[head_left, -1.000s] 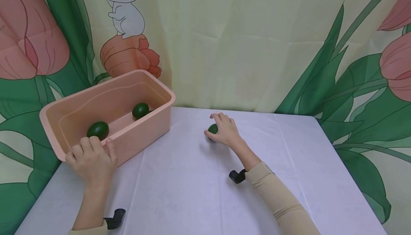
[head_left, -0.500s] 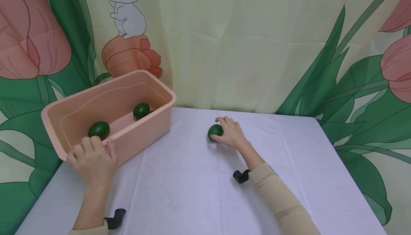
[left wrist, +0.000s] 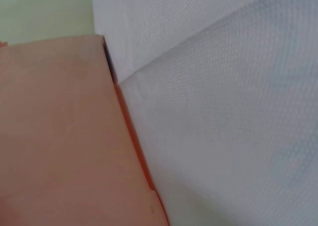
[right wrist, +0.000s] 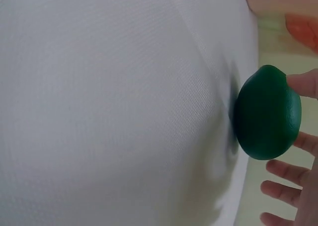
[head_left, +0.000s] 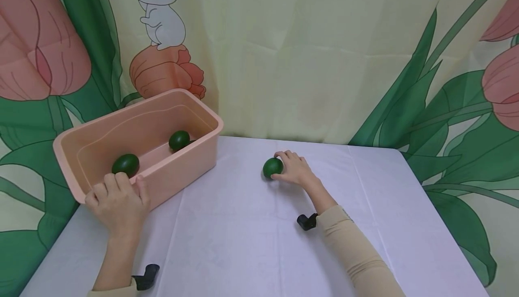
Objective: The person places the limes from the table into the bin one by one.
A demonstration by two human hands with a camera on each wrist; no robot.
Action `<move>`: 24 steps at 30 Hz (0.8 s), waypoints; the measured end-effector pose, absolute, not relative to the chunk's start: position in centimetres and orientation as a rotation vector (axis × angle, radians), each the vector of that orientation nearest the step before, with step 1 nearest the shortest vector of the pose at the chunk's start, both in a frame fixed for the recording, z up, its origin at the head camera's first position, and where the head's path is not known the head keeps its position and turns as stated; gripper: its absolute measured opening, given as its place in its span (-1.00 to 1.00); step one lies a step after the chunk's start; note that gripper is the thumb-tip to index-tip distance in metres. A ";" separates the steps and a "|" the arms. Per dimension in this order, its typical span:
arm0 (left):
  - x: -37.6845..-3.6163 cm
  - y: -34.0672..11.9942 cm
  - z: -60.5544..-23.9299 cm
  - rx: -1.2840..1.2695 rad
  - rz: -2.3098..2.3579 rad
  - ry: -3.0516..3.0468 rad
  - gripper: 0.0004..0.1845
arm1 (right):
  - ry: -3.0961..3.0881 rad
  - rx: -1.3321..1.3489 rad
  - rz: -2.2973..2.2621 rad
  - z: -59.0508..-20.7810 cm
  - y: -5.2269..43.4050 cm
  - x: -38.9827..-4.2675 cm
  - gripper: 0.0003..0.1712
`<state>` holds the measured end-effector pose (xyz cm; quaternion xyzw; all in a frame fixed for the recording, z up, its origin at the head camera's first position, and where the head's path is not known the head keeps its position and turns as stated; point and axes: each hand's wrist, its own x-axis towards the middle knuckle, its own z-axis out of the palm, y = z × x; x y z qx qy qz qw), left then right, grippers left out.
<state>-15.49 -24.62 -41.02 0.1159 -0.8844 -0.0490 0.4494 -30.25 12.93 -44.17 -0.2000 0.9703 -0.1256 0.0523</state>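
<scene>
In the head view, my left hand [head_left: 119, 204] grips the near rim of a long pink plastic bin [head_left: 184, 168], with the fingers curled over the edge. Inside the bin lie dark green avocados, one [head_left: 125, 165] just beyond my fingers and another [head_left: 179, 140] near the right end. A third avocado [head_left: 272, 168] is at the table's far middle, where my right hand [head_left: 296, 170] pinches it between thumb and forefinger. The right wrist view has this avocado [right wrist: 268, 114] close to the cloth, thumb on one side, other fingers spread apart. The bin's wall [left wrist: 59, 131] fills the left wrist view's left side.
A white cloth [head_left: 227, 238] covers the table. Behind it hangs a curtain [head_left: 308, 62] printed with tulips and a white animal. Black camera mounts [head_left: 307, 221] stick out at both wrists. Beside the bin's right-hand avocado, a small dark green bit shows, mostly hidden by the front wall.
My right hand has drawn back slightly to the right and its thumb and forefinger have closed in; more of the avocado shows. The left hand and bin stay in place.
</scene>
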 end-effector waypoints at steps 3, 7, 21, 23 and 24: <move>-15.5 -24.6 -41.0 0.287 -0.123 -2.185 -0.48 | 2.938 -0.622 -0.386 -44.3 13.1 -30.4 -0.24; -15.5 -24.6 -41.1 0.289 -0.119 -2.188 -0.46 | 2.932 -0.641 -0.384 -44.5 13.3 -30.6 -0.21; -15.6 -24.5 -41.2 0.296 -0.127 -2.153 -0.43 | 2.891 -0.622 -0.383 -45.6 13.6 -31.8 -0.16; -15.6 -24.5 -41.2 0.294 -0.126 -2.151 -0.44 | 2.887 -0.618 -0.386 -45.7 13.6 -31.8 -0.16; -15.6 -24.5 -41.2 0.294 -0.125 -2.151 -0.44 | 2.886 -0.618 -0.386 -45.7 13.6 -31.9 -0.16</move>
